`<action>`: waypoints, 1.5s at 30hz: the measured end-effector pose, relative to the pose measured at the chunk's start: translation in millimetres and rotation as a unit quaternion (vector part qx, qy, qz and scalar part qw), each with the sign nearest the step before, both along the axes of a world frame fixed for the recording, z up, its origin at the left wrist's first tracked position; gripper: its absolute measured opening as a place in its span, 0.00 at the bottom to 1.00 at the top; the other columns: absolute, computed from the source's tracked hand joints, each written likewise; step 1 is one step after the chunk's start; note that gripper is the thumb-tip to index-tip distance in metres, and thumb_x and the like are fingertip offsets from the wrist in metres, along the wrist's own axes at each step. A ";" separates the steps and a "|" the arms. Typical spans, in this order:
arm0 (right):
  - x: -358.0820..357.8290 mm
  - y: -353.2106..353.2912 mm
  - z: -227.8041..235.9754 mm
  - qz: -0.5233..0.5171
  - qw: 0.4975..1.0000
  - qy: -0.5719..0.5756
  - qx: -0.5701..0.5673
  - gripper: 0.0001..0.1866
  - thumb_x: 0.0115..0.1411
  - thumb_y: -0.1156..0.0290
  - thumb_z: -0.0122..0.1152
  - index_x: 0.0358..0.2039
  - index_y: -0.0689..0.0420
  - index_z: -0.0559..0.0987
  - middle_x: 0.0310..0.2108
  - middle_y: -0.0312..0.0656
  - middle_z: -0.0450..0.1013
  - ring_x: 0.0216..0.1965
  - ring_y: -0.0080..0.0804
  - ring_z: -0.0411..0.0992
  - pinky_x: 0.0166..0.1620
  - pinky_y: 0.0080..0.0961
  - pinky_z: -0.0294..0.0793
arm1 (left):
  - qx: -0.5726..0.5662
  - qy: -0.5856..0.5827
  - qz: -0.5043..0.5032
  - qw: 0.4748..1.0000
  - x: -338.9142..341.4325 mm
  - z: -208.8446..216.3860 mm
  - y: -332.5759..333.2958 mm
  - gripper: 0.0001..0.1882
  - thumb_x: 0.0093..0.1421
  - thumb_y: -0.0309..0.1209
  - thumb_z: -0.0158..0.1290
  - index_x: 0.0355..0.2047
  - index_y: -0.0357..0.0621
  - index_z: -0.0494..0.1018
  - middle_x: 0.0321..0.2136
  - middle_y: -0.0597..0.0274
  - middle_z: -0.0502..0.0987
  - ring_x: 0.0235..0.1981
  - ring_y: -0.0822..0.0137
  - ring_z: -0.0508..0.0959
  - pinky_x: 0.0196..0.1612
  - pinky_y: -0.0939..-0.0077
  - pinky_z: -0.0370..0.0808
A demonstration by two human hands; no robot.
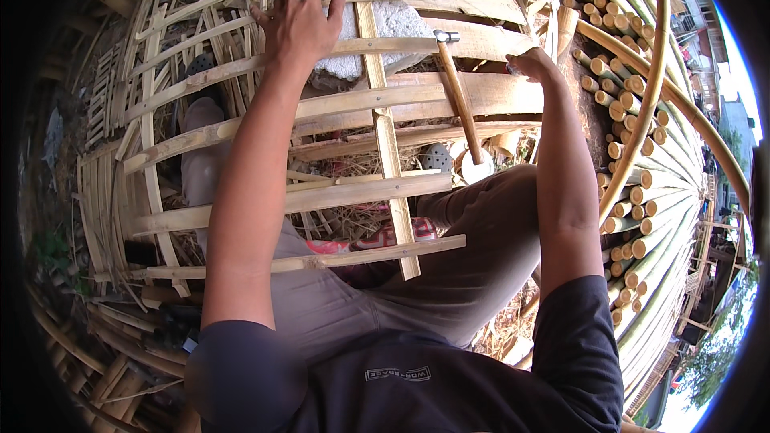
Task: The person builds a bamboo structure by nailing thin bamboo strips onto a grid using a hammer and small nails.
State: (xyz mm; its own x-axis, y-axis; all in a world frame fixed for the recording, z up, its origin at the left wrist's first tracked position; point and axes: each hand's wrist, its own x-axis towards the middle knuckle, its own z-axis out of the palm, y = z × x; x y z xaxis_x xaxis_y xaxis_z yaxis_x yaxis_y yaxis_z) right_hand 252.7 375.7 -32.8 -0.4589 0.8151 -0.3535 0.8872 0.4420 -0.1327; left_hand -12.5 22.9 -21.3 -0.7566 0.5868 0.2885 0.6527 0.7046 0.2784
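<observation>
A lattice of split bamboo slats lies across my lap and the ground, with nail heads at the joints along its right upright strip. My left hand is spread open over the far slats, beside a rough grey stone block that lies beneath them. To the right of the lattice, a hammer with a wooden handle leans with its metal head away from me. My right hand is at the far right by wide bamboo planks. Its fingers are closed around something small, mostly hidden.
Bamboo poles are stacked at the right, with long curved poles arching over them. More slats and lattice pieces lie at the left. Shavings cover the ground. A red-patterned shoe shows beneath the slats.
</observation>
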 end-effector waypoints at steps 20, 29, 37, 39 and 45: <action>-8.1 -13.3 7.5 0.022 1.000 0.005 0.003 0.27 0.59 0.49 0.65 0.20 0.63 0.78 0.16 0.40 0.69 0.19 0.29 0.65 0.25 0.32 0.67 | 0.016 0.034 0.000 0.999 -5.4 -7.9 -0.8 0.36 0.69 0.60 0.25 0.66 0.53 0.61 0.68 0.45 0.55 0.66 0.40 0.60 0.65 0.23 0.35; -8.2 -10.2 5.3 0.028 0.999 -0.032 0.027 0.31 0.56 0.43 0.65 0.22 0.65 0.79 0.19 0.44 0.72 0.21 0.31 0.67 0.29 0.34 0.69 | 0.003 0.038 0.003 0.999 -6.1 -9.1 -0.1 0.37 0.69 0.61 0.25 0.66 0.53 0.61 0.68 0.45 0.55 0.67 0.41 0.59 0.66 0.23 0.36; -11.0 -9.1 7.9 -0.014 0.999 -0.040 -0.017 0.28 0.56 0.44 0.65 0.15 0.56 0.74 0.11 0.33 0.64 0.12 0.24 0.57 0.19 0.30 0.58 | 0.025 0.063 0.011 0.998 -8.8 -11.5 0.6 0.35 0.66 0.63 0.33 0.63 0.57 0.66 0.66 0.45 0.60 0.66 0.42 0.61 0.66 0.27 0.42; -10.1 -9.6 8.0 -0.012 0.999 -0.033 -0.025 0.27 0.56 0.45 0.65 0.15 0.56 0.75 0.11 0.33 0.65 0.13 0.24 0.57 0.19 0.29 0.58 | 0.032 0.054 0.012 0.998 -8.2 -12.5 1.7 0.35 0.66 0.63 0.33 0.63 0.58 0.66 0.66 0.45 0.60 0.66 0.42 0.61 0.66 0.27 0.42; -8.6 -13.3 13.4 -0.007 0.998 -0.038 -0.040 0.23 0.56 0.46 0.64 0.24 0.57 0.81 0.18 0.37 0.71 0.19 0.26 0.65 0.25 0.30 0.64 | 0.034 0.067 0.011 0.997 -10.0 -16.1 0.7 0.35 0.66 0.63 0.34 0.64 0.58 0.66 0.66 0.45 0.60 0.66 0.42 0.61 0.66 0.27 0.42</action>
State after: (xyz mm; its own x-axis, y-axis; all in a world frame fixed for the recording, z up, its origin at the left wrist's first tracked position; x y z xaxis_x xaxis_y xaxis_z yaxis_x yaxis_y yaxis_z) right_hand 244.1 362.3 -19.4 -0.4180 0.7886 -0.4509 0.9017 0.4207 -0.1001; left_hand -22.5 23.6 -37.4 -0.7209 0.5462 0.4266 0.6719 0.7019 0.2366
